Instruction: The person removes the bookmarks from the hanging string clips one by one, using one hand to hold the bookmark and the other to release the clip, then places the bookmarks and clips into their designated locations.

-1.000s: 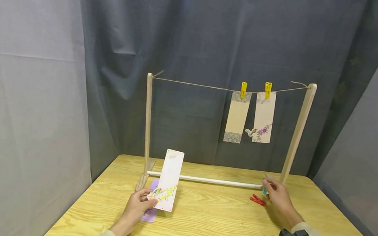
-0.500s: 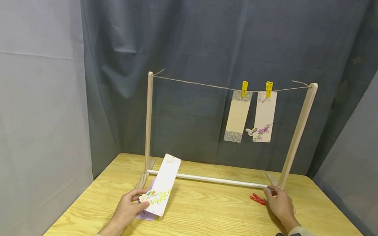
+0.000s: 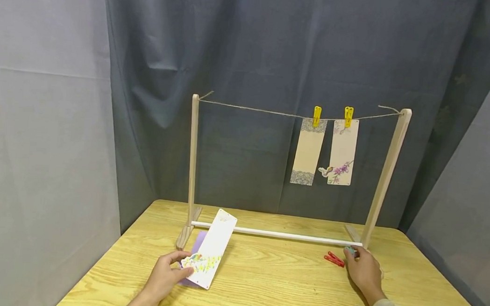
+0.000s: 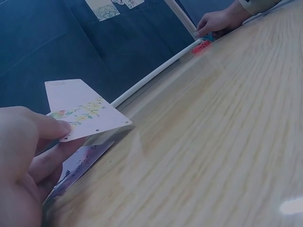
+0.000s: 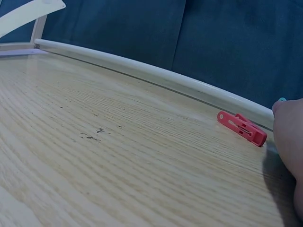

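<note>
Here your left hand [image 3: 162, 279] pinched the white floral card [image 3: 209, 256] by its lower end, tilted low over the table [image 3: 270, 285] near the rack's left post [image 3: 191, 168]. Your right hand [image 3: 361, 271] curled onto a teal clip [image 3: 350, 250] beside the red clip [image 3: 333, 259]. Grip that clip squarely by its tail so it opens wide.

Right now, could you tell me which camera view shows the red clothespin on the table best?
The right wrist view: the red clothespin lies close and sharp before the white rod. The head view shows it small; the left wrist view shows a distant red blur.
</note>
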{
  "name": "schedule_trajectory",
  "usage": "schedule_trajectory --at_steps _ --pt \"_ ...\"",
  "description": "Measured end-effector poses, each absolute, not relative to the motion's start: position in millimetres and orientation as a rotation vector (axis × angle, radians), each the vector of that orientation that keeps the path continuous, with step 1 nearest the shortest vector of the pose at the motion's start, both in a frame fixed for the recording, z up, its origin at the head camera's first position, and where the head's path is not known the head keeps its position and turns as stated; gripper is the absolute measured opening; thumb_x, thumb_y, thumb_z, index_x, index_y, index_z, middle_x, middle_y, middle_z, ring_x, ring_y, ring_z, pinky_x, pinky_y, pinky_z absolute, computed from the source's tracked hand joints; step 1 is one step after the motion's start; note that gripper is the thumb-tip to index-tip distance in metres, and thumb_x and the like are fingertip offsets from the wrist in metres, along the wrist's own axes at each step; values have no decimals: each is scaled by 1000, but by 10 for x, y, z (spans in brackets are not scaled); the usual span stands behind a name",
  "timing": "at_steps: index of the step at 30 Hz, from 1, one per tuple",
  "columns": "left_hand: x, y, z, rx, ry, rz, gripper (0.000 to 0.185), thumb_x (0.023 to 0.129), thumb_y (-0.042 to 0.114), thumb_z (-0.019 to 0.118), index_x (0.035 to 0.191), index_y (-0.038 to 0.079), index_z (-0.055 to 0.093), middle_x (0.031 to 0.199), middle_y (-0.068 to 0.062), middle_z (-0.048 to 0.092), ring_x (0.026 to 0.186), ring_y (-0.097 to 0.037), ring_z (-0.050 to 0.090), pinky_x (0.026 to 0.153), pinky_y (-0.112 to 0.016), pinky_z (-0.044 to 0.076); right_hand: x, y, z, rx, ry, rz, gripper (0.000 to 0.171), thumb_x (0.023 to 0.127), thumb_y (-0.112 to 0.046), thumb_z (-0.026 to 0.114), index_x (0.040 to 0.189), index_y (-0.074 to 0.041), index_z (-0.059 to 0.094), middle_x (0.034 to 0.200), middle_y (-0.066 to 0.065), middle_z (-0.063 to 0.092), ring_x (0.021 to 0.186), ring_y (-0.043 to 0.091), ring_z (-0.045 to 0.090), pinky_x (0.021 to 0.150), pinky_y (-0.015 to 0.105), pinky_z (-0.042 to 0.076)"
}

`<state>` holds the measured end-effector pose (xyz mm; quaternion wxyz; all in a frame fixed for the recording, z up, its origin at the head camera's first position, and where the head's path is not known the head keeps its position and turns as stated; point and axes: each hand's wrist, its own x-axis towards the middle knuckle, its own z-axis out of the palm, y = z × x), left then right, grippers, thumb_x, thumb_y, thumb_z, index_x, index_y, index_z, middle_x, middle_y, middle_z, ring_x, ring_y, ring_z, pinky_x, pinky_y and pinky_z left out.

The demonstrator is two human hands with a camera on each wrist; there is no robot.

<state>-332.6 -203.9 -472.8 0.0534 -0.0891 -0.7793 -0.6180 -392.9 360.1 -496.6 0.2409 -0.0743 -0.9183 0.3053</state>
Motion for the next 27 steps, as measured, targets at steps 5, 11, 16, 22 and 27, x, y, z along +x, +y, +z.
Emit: schedule_trajectory --at_steps 5,11,16,22,27 --pt "-3335 -2024 -4737 -289 -2354 -1851 43 84 0 82 124 -6 67 124 -19 57 60 -14 57 62 -24 55 -3945 3609 -5005 -205 -2511 811 49 107 -36 55 132 5 61 106 20 67 97 45 64 75 60 49" --pt "-3295 -2036 -4754 -379 -2393 -1722 43 85 3 83 124 -7 66 125 -23 55 71 -18 67 63 -24 57 -3970 3620 -5029 -197 -2518 809 50 107 -36 54 135 6 58 109 24 67 102 49 63 79 63 49" --pt "-3288 -2040 -4766 -386 -2432 -1454 38 81 6 88 114 -2 72 108 -12 60 79 -17 61 71 -24 57 -3967 3619 -5025 -189 -2518 803 51 107 -37 54 134 6 59 106 22 68 100 47 64 79 62 49" --pt "-3282 -2053 -4791 -338 -2492 -1284 37 78 10 90 108 -2 74 98 -4 58 79 -15 53 70 -26 51 -3949 3612 -5017 -211 -2517 789 48 107 -34 56 133 6 60 101 19 68 95 44 65 77 61 49" --pt "-3281 -2066 -4795 -294 -2553 -1215 38 78 16 91 108 -1 75 91 -1 56 74 -13 51 67 -30 44 -3943 3592 -5005 -236 -2512 776 47 106 -33 58 131 7 61 99 19 67 92 43 65 76 60 49"
